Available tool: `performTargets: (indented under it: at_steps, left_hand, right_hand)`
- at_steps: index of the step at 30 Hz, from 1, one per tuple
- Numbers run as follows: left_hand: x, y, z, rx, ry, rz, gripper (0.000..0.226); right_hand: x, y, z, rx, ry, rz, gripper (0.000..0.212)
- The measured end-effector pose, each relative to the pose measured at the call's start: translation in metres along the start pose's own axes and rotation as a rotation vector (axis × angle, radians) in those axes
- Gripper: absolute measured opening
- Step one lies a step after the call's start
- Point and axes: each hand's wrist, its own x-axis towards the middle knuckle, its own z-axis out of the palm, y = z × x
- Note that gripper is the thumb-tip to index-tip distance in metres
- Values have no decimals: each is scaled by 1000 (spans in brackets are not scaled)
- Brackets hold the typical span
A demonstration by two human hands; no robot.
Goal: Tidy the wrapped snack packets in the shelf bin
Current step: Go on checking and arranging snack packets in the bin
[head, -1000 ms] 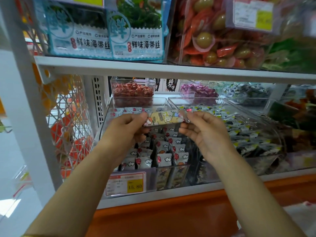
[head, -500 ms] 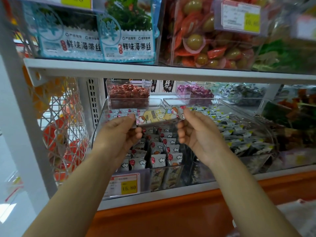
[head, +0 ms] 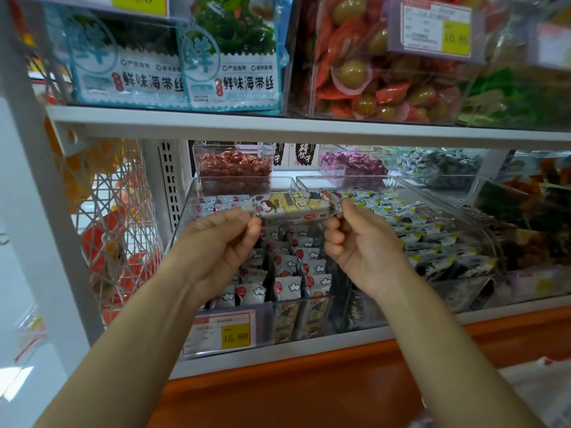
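Note:
A long wrapped snack packet (head: 293, 204), yellow with cartoon figures, is held level above the clear shelf bin (head: 265, 322). My left hand (head: 216, 242) pinches its left end and my right hand (head: 358, 242) pinches its right end. Below the packet, the bin holds several rows of white wrapped packets (head: 290, 273) printed with red balloons and clouds, standing on edge. My hands hide part of those rows.
A price tag reading 15.80 (head: 225, 333) sits on the bin's front. A second clear bin of dark and white packets (head: 432, 242) stands to the right. Small tubs of red (head: 233, 165) and purple (head: 355, 163) sweets sit behind. The upper shelf (head: 309, 126) overhangs closely.
Both hands have lifted the long packet slightly up and back over the bin, still pinching its ends.

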Motion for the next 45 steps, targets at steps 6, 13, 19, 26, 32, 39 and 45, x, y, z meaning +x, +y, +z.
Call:
performTargets:
  at_steps: [6, 13, 19, 26, 32, 39, 45]
  left_hand:
    - [-1, 0, -2, 150, -36, 123, 16]
    - [-2, -3, -3, 306, -95, 118, 17]
    - [0, -5, -6, 501, -20, 237, 17]
    - [-6, -2, -6, 825, -89, 345, 37]
    - [-10, -2, -1, 914, -126, 393, 36]
    - [-13, -3, 3, 1030, -189, 406, 23]
    - [-12, 4, 2, 975, -128, 336, 16]
  right_hand:
    - [2, 3, -6, -236, 30, -237, 16]
    - [3, 5, -7, -456, 51, -398, 15]
    - [1, 4, -5, -385, 5, -321, 21]
    - [2, 5, -8, -557, 8, -334, 16]
    - [-1, 1, -7, -747, 36, -420, 9]
    - [-1, 2, -6, -840, 94, -541, 24]
    - [-1, 4, -6, -897, -17, -517, 18]
